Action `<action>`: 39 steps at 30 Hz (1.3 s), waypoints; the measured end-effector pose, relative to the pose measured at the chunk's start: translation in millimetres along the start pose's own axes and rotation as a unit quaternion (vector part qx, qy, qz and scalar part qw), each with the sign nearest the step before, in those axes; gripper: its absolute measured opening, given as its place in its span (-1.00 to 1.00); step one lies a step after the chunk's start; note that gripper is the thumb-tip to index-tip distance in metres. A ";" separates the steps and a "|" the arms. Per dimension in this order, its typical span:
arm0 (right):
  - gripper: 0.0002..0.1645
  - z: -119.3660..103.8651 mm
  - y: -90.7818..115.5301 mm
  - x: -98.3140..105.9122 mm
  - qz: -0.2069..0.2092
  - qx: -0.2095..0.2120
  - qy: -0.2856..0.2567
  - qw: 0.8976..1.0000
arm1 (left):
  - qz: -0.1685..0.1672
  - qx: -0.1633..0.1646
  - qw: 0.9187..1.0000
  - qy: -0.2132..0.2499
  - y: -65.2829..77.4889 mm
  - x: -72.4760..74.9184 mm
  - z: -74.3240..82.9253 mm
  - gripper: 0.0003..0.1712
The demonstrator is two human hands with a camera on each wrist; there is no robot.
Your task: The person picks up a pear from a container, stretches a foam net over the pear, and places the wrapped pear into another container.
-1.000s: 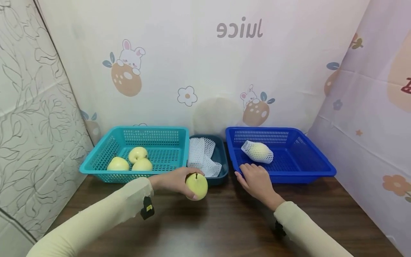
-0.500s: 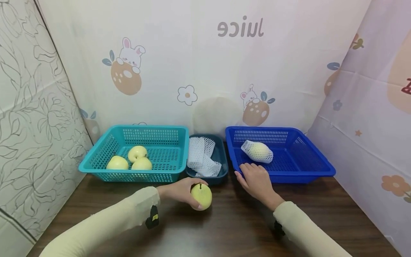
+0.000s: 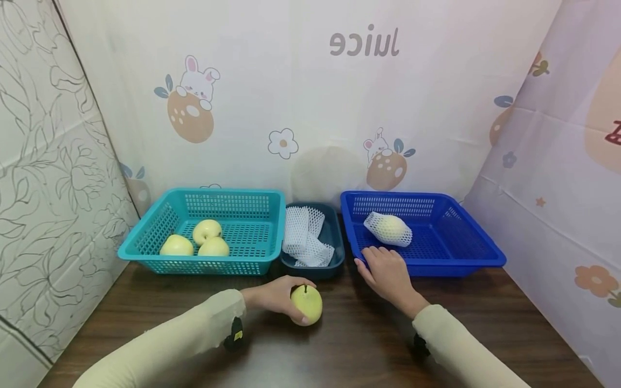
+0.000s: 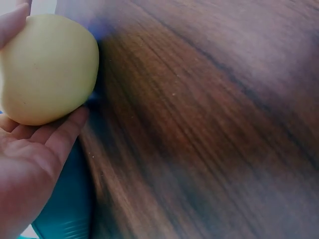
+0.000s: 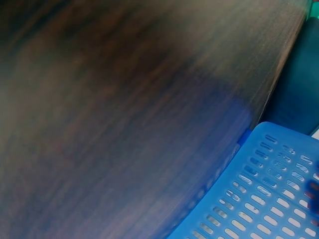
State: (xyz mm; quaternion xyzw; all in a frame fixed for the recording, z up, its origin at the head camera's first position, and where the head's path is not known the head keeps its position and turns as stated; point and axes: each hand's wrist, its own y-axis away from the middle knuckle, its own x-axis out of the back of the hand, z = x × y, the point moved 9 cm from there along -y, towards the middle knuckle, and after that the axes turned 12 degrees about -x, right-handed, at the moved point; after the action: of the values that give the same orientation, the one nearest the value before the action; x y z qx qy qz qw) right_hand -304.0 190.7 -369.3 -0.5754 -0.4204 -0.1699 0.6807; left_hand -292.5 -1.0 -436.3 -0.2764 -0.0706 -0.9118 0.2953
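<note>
1. A round yellow-green fruit [image 3: 308, 306] is held in the left hand [image 3: 276, 297], clasped between a thumb on the near side and fingers bent round the far side; its stem [image 3: 305, 288] is pointed upward.
2. The fruit is positioned in front of the dark tray [image 3: 333, 231], over the wood surface [image 3: 364, 345]; whether its underside is touching cannot be told.
3. For a sound hold, in judgement, light and even pressure is best spread over several fingers, since the skin could be bruised by a hard pinch; the stem is best left free, and the fruit steadied low, so that little harm would be done by a slip.
4. The right hand [image 3: 388, 275] is laid on the near-left corner of the blue basket [image 3: 436, 263]; whether the rim is gripped or merely touched cannot be told.
5. White foam nets [image 3: 297, 231] are piled in the tray, between the blue basket and the teal basket [image 3: 194, 258].
6. Three pale fruits [image 3: 207, 230] are grouped in the teal basket; a netted fruit [image 3: 390, 230] is seen in the blue one.
7. "Juice" [image 3: 365, 43] is printed, mirror-reversed, on the backdrop [image 3: 252, 81]; red lettering [image 3: 615, 133] is cut off at the right edge and cannot be read. No brand or label can be made out on the baskets.
</note>
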 end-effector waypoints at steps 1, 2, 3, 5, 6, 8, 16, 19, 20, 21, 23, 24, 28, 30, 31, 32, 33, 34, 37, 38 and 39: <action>-0.66 0.0 0.1 0.3 -0.001 -0.001 0.001 1.000 | 0.000 -0.001 1.000 0.001 -0.1 -0.5 -0.5 -0.24; -0.66 0.0 0.1 0.6 -0.003 -0.002 0.001 1.000 | 0.001 -0.001 1.000 0.003 -0.1 -0.8 -1.0 -0.25; -0.66 -0.4 0.0 0.9 -0.005 -0.003 0.000 1.000 | 0.003 -0.002 1.000 0.003 0.1 -0.8 -1.5 -0.26; -0.66 -0.6 -0.6 0.9 -0.013 -0.006 0.001 1.000 | 0.005 -0.002 1.000 0.005 0.4 -0.6 -2.8 -0.27; -0.66 -0.6 -1.0 0.7 -0.020 -0.009 0.001 1.000 | 0.006 -0.004 1.000 0.004 0.5 -0.4 -3.1 -0.27; -0.67 -0.2 -2.4 -0.2 -0.042 -0.015 0.002 0.999 | 0.008 -0.005 1.000 0.005 0.7 -0.2 -4.2 -0.28; -0.60 3.7 -15.0 -1.0 -0.167 -0.067 -0.029 0.983 | 0.005 -0.010 1.000 0.013 1.5 -0.4 -5.8 -0.28; -0.58 1.0 -29.7 11.8 -0.156 -0.089 -0.064 0.982 | 0.004 -0.012 1.000 0.012 1.6 -0.6 -6.0 -0.28; -0.58 -1.7 -35.9 16.8 -0.145 -0.090 -0.074 0.983 | 0.004 -0.014 1.000 0.011 1.6 -0.8 -5.9 -0.28; -0.58 -5.4 -42.4 21.2 -0.135 -0.087 -0.078 0.984 | 0.003 -0.015 1.000 0.013 1.7 -1.2 -5.8 -0.28; -0.59 -16.4 -55.3 26.9 -0.127 -0.068 -0.077 0.987 | 0.002 -0.016 1.000 0.014 1.8 -1.4 -5.6 -0.28; -0.59 -23.1 -61.6 28.7 -0.125 -0.054 -0.074 0.988 | 0.002 -0.017 1.000 0.015 1.7 -1.8 -5.3 -0.29; -0.51 -51.2 -85.5 24.5 -0.138 -0.009 -0.060 0.989 | 0.001 -0.016 1.000 0.014 1.7 -2.2 -6.3 -0.30; -0.45 -63.7 -93.4 18.1 -0.151 0.012 -0.041 0.988 | 0.000 -0.015 1.000 0.015 0.7 -2.9 -7.2 -0.30; -0.43 -69.2 -96.3 13.8 -0.160 0.022 -0.029 0.986 | -0.001 -0.016 1.000 0.016 0.1 -3.2 -7.5 -0.29; -0.39 -75.0 -98.5 9.9 -0.168 0.033 -0.017 0.985 | -0.002 -0.017 1.000 0.016 -0.6 -3.4 -7.6 -0.29; -0.37 -80.5 -100.4 4.9 -0.176 0.045 -0.003 0.983 | -0.004 -0.018 1.000 0.018 -1.3 -3.6 -8.0 -0.28; -0.34 -86.0 -101.7 -0.2 -0.184 0.056 0.008 0.981 | -0.005 -0.021 1.000 0.017 -1.8 -3.7 -8.0 -0.28; -0.27 -99.9 -104.2 -17.2 -0.216 0.081 0.032 0.972 | -0.006 -0.022 1.000 0.021 -1.5 -3.1 -8.3 -0.28; -0.25 -103.7 -104.8 -22.9 -0.229 0.083 0.036 0.969 | -0.006 -0.021 1.000 0.021 -1.0 -2.8 -8.5 -0.28; -0.23 -107.0 -105.3 -28.7 -0.241 0.085 0.038 0.966 | -0.007 -0.019 1.000 0.022 -0.2 -2.6 -8.9 -0.28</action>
State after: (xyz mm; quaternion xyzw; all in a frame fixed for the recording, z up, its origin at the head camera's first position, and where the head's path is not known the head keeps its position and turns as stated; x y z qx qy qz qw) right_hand -355.9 54.8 -322.2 -0.3903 -0.5336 -0.3142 0.6813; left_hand -295.0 -2.1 -445.2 -0.2615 -0.0485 -0.9208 0.2854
